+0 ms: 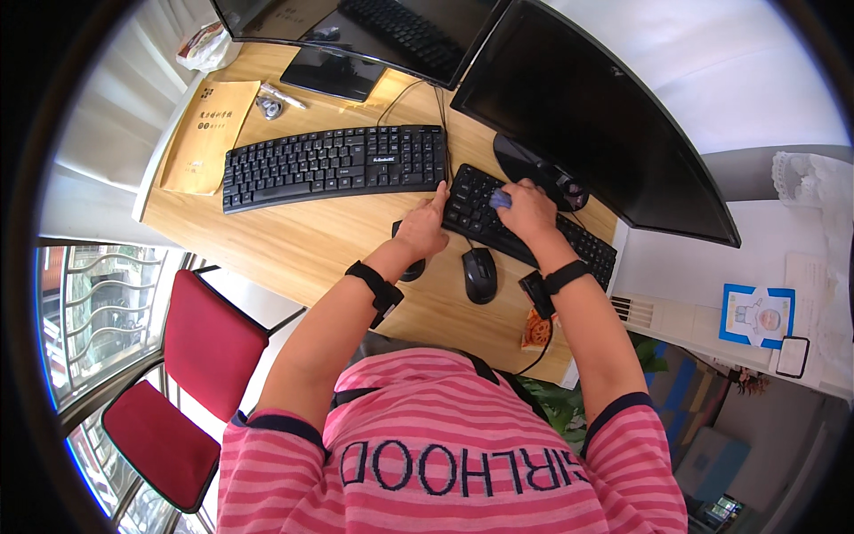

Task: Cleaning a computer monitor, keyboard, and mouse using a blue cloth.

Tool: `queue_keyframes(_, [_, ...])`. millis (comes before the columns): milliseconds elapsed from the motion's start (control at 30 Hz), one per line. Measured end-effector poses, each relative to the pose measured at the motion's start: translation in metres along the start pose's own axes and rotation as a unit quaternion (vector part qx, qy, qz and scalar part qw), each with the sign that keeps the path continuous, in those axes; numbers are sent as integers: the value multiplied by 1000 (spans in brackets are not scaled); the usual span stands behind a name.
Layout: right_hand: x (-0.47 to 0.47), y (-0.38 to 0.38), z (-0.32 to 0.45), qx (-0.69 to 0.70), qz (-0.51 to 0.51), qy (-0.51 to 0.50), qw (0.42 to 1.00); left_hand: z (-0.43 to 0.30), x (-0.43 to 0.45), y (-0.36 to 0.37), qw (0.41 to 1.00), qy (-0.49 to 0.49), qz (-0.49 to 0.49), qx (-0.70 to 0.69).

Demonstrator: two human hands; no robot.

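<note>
My right hand (529, 208) is closed around a small bluish-purple lump (500, 199), pressed against the keys of the right-hand black keyboard (480, 223). Whether the lump is cloth or putty cannot be told. At that keyboard's left end is my left hand (423, 227), index finger stretched out along the edge and thumb apart from it. Below the keyboard lies a black computer mouse (480, 276). A second black mouse (413, 270) is partly hidden under my left hand and wrist. Another black keyboard (333, 163) lies to the left.
Two black monitors (587, 113) (373, 33) stand behind the keyboards. A yellow paper envelope (210, 137), a correction tape (269, 107) and a white pen (283, 95) lie at left. An orange snack packet (537, 330) sits near the front edge. A red chair (213, 340) stands left.
</note>
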State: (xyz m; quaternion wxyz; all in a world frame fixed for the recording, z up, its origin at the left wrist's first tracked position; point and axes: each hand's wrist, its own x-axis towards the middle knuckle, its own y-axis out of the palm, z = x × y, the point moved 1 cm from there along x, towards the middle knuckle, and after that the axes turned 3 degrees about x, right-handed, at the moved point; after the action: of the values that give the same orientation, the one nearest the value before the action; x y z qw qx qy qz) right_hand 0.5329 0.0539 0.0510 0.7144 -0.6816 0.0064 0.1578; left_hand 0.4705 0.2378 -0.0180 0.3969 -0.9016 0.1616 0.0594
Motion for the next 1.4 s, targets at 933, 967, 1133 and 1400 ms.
queue_keyframes(933, [-27, -7, -101, -45, 42, 152, 986, -1, -2, -6, 1000, 9, 8, 7])
queue_keyframes(967, [-23, -5, -95, -42, 34, 139, 989, -3, -1, -7, 1000, 9, 10, 0])
queue_keyframes(1133, [-7, -16, -49, 10, 56, 100, 993, -3, -4, -8, 1000, -17, 21, -8])
queue_keyframes(1400, [-5, -18, -17, 127, 26, 23, 991, 3, -3, -6, 999, 3, 6, -38])
